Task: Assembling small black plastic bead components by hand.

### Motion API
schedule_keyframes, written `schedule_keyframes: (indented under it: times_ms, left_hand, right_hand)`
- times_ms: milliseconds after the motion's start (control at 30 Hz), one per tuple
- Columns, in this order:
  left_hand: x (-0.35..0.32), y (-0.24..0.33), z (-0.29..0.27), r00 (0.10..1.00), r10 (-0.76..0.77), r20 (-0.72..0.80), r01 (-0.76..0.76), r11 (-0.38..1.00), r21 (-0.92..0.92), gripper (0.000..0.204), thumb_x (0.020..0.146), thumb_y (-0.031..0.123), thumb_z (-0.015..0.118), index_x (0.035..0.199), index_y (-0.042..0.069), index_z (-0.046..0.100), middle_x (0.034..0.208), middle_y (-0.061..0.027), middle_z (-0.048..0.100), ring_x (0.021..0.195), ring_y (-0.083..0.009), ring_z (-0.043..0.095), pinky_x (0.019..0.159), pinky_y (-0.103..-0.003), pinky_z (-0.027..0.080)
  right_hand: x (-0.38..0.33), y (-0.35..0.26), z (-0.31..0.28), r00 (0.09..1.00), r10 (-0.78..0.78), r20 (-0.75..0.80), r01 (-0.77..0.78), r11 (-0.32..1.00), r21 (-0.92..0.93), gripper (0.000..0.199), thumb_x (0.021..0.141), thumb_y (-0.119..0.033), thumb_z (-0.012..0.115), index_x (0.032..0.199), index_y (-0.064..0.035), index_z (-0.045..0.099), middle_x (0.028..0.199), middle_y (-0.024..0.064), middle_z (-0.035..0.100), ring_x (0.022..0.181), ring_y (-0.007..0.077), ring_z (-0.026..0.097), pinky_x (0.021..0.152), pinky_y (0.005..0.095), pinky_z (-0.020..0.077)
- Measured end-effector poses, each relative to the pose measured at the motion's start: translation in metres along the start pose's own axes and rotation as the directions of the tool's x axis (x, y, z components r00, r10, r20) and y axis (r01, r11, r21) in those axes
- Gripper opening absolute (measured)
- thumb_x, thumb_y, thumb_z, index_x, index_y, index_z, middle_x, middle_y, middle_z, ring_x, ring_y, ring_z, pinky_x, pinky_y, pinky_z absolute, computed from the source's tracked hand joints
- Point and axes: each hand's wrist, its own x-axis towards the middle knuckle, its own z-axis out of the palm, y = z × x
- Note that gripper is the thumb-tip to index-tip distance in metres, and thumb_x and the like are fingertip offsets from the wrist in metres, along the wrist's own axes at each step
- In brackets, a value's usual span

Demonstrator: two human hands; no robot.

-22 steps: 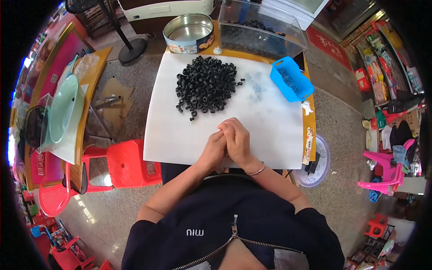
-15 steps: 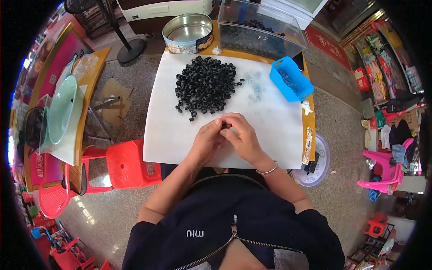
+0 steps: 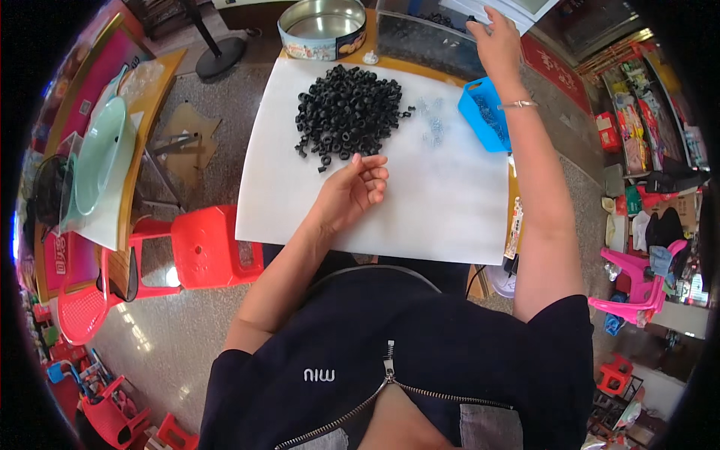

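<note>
My right hand (image 3: pixel 499 51) is stretched out to the far right, above the corner of a clear plastic bin (image 3: pixel 426 49) that holds many black pieces. A small black piece (image 3: pixel 471 20) shows at its fingertips, too small to make out fully. On the near middle of a white sheet (image 3: pixel 442 206) rests my left hand (image 3: pixel 352 190), its fingers loosely curled and apart, with nothing visible in them. Just beyond it lies a heap of small black ring-shaped parts (image 3: pixel 349 112). Tiny clear or silvery bits (image 3: pixel 433 124) are scattered to the right of the heap.
A blue plastic basket (image 3: pixel 472 105) with small shiny bits stands at the sheet's right edge, under my right forearm. A round metal tin (image 3: pixel 324 51) sits behind the heap. Red plastic stools (image 3: pixel 206 247) and a side table with a pale green basin (image 3: pixel 105 154) are on the left.
My hands were together over the sheet's near middle. My right hand has moved far forward and right to the clear bin; my left has stayed near the heap and its fingers have loosened.
</note>
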Motion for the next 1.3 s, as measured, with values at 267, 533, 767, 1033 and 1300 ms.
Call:
schedule_keyframes:
  times_ms: [267, 533, 767, 1033, 1300]
  left_hand:
    - [0.002, -0.001, -0.003, 0.998, -0.041, 0.057, 0.044, 0.998, -0.050, 0.050, 0.098, 0.041, 0.036, 0.119, -0.002, 0.049, 0.100, -0.0097, 0.059, 0.088, -0.0177, 0.059, 0.075, -0.029, 0.051]
    - [0.001, -0.001, -0.007, 0.997, -0.021, 0.078, 0.026, 0.998, -0.064, 0.045, 0.099, 0.037, 0.036, 0.117, -0.002, 0.050, 0.098, -0.0106, 0.060, 0.085, -0.0183, 0.061, 0.078, -0.031, 0.052]
    - [0.001, 0.000, -0.005, 0.996, -0.012, 0.091, 0.012, 1.000, 0.000, 0.046, 0.098, 0.039, 0.040, 0.118, -0.001, 0.051, 0.098, -0.0085, 0.060, 0.085, -0.0169, 0.060, 0.076, -0.030, 0.051]
    - [0.001, -0.001, -0.001, 1.000, 0.012, 0.009, -0.012, 0.998, -0.055, 0.043, 0.097, 0.038, 0.042, 0.117, 0.001, 0.052, 0.100, -0.0082, 0.060, 0.085, -0.0166, 0.059, 0.076, -0.030, 0.050]
    - [0.000, -0.003, -0.009, 0.997, 0.051, 0.055, -0.050, 0.998, -0.029, 0.027, 0.094, 0.025, 0.052, 0.109, 0.002, 0.055, 0.093, -0.0068, 0.060, 0.083, -0.0140, 0.059, 0.072, -0.028, 0.051]
  right_hand:
    - [-0.153, -0.080, -0.010, 0.902, 0.031, 0.431, -0.212, 0.901, 0.378, 0.014, 0.076, -0.012, 0.065, 0.089, -0.0056, 0.066, 0.090, 0.0096, 0.062, 0.087, 0.0278, 0.055, 0.080, 0.0378, 0.0429]
    - [-0.186, -0.104, 0.010, 0.912, -0.017, 0.409, -0.168, 0.896, 0.411, 0.013, 0.074, -0.011, 0.066, 0.086, -0.0058, 0.064, 0.088, 0.0081, 0.058, 0.089, 0.0272, 0.053, 0.080, 0.0382, 0.0403]
    - [-0.188, -0.105, 0.020, 0.926, -0.078, 0.370, -0.068, 0.928, 0.366, 0.014, 0.074, -0.015, 0.067, 0.085, -0.0074, 0.063, 0.087, 0.0070, 0.056, 0.087, 0.0267, 0.051, 0.078, 0.0385, 0.0385]
    - [-0.174, -0.124, -0.014, 0.932, -0.077, 0.353, -0.123, 0.852, 0.510, 0.013, 0.074, -0.014, 0.067, 0.084, -0.0071, 0.061, 0.090, 0.0061, 0.057, 0.088, 0.0249, 0.052, 0.077, 0.0372, 0.0379]
    - [-0.191, -0.147, -0.048, 0.913, -0.195, 0.358, 0.004, 0.882, 0.472, 0.018, 0.074, -0.010, 0.067, 0.092, -0.0062, 0.063, 0.093, 0.0072, 0.057, 0.089, 0.0251, 0.052, 0.080, 0.0363, 0.0390]
